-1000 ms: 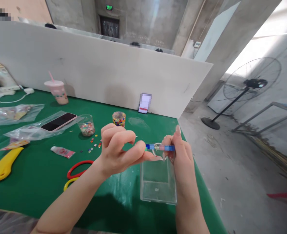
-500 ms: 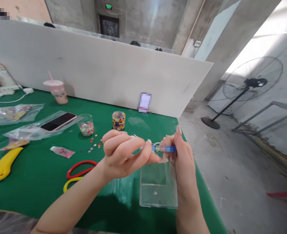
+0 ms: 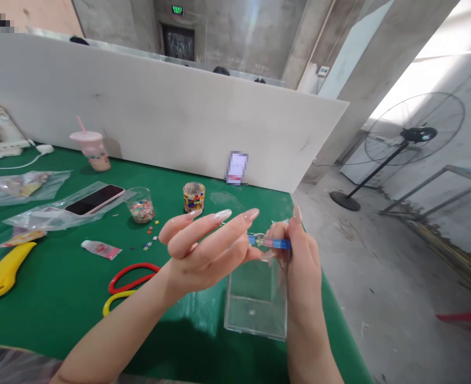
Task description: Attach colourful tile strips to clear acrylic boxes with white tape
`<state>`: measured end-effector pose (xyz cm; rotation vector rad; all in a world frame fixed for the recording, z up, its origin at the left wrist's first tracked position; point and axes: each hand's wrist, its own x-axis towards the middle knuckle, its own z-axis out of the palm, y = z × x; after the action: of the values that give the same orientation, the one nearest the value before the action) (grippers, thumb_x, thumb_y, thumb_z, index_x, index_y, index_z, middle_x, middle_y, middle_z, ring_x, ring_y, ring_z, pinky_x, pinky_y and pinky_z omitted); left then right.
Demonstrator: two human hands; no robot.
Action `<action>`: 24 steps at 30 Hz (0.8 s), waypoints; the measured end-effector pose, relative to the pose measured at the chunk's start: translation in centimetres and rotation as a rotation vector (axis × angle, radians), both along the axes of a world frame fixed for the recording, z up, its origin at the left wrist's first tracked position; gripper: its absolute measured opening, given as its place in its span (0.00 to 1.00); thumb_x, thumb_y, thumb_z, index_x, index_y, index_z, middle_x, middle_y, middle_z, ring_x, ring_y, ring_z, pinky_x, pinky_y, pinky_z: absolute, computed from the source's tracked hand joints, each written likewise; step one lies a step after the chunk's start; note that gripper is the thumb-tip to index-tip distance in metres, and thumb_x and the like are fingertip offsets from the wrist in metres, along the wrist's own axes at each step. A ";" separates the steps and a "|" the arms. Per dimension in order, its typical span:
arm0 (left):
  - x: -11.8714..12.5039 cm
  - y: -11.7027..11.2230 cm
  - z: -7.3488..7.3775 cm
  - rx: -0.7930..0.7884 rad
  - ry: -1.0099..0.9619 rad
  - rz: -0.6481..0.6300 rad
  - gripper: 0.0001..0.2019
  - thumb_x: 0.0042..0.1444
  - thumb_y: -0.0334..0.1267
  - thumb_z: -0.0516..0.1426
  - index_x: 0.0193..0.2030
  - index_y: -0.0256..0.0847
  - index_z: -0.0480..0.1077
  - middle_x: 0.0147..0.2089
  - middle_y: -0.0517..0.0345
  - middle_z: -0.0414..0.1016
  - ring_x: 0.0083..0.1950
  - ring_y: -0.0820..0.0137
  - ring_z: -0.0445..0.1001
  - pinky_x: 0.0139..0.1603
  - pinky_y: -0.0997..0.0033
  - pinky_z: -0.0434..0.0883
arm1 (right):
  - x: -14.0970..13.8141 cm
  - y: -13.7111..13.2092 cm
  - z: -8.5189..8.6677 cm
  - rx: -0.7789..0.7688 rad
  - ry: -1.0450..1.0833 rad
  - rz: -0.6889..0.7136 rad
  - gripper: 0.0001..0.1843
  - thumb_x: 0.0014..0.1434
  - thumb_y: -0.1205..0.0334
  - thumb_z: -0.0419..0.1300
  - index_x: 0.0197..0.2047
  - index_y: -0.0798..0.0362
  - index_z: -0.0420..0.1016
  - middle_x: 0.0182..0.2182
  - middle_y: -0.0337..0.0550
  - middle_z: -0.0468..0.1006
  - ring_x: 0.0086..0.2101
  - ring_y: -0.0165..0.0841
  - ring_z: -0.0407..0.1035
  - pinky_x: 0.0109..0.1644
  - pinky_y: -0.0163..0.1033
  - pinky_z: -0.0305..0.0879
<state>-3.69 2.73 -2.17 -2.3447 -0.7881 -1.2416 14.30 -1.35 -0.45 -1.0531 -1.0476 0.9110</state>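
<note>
My right hand (image 3: 297, 250) is closed around a small blue and pink piece with a metal ring (image 3: 270, 243), held above a clear plastic box (image 3: 256, 298) that hangs or stands under my hands. My left hand (image 3: 203, 245) has its fingers stretched out and apart, its lower fingers touching the blue end of the piece. Whether the left thumb pinches anything is hidden behind the fingers.
On the green table (image 3: 59, 298) lie red and yellow rings (image 3: 129, 277), a yellow cutter (image 3: 3, 269), a small tube (image 3: 101, 249), a phone on plastic bags (image 3: 95, 199), two small cups of coloured bits (image 3: 141, 204), and a pink drink cup (image 3: 90, 150). A white partition stands behind; a fan (image 3: 415, 136) stands on the floor at right.
My left hand's fingers have uncurled from a pinch and now stretch out. The right hand keeps its grip on the blue piece. The clear box has shifted slightly left.
</note>
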 end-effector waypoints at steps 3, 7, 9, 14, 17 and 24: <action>0.9 0.1 0.7 0.323 -0.111 0.062 0.13 0.65 0.60 0.67 0.40 0.56 0.77 0.35 0.63 0.81 0.41 0.60 0.70 0.50 0.59 0.64 | 0.0 0.2 -0.1 -0.003 0.007 -0.006 0.40 0.69 0.28 0.55 0.16 0.48 0.62 0.15 0.34 0.59 0.20 0.28 0.52 0.26 0.41 0.47; 2.1 0.3 1.1 0.448 -0.148 0.143 0.13 0.63 0.58 0.68 0.38 0.55 0.78 0.35 0.61 0.81 0.47 0.58 0.70 0.61 0.62 0.59 | -0.1 0.6 -0.1 -0.001 0.013 -0.026 0.40 0.69 0.28 0.56 0.16 0.48 0.62 0.15 0.33 0.59 0.20 0.28 0.53 0.26 0.39 0.48; 2.4 0.4 0.9 0.452 -0.145 0.161 0.13 0.62 0.58 0.69 0.38 0.55 0.79 0.37 0.61 0.83 0.49 0.58 0.71 0.65 0.62 0.58 | -0.1 0.7 -0.2 -0.002 0.017 -0.051 0.39 0.69 0.29 0.57 0.16 0.48 0.61 0.15 0.33 0.59 0.20 0.28 0.54 0.26 0.39 0.50; 2.5 0.8 -0.4 0.425 -0.177 0.134 0.12 0.59 0.54 0.72 0.39 0.54 0.79 0.46 0.64 0.88 0.52 0.59 0.77 0.76 0.59 0.47 | -0.2 0.8 -0.3 0.016 0.021 -0.128 0.38 0.70 0.32 0.57 0.18 0.49 0.61 0.16 0.33 0.61 0.20 0.27 0.54 0.26 0.37 0.50; 2.6 1.0 -1.0 0.257 -0.239 0.044 0.12 0.57 0.53 0.74 0.41 0.57 0.80 0.50 0.66 0.89 0.51 0.57 0.80 0.81 0.51 0.38 | -0.2 0.9 -0.5 0.025 0.005 -0.167 0.37 0.70 0.33 0.57 0.18 0.49 0.61 0.16 0.33 0.61 0.20 0.26 0.55 0.26 0.37 0.50; 2.7 1.7 -2.3 0.001 -0.332 -0.043 0.11 0.56 0.53 0.74 0.42 0.62 0.81 0.56 0.69 0.86 0.65 0.54 0.75 0.82 0.50 0.34 | 0.2 1.5 -1.1 0.055 -0.028 -0.184 0.39 0.69 0.30 0.57 0.17 0.49 0.62 0.15 0.32 0.61 0.18 0.25 0.55 0.23 0.36 0.51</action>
<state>-1.00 4.48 -4.44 -2.1925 -0.8389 -1.6761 14.46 0.14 -1.54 -1.0993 -0.9764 0.7169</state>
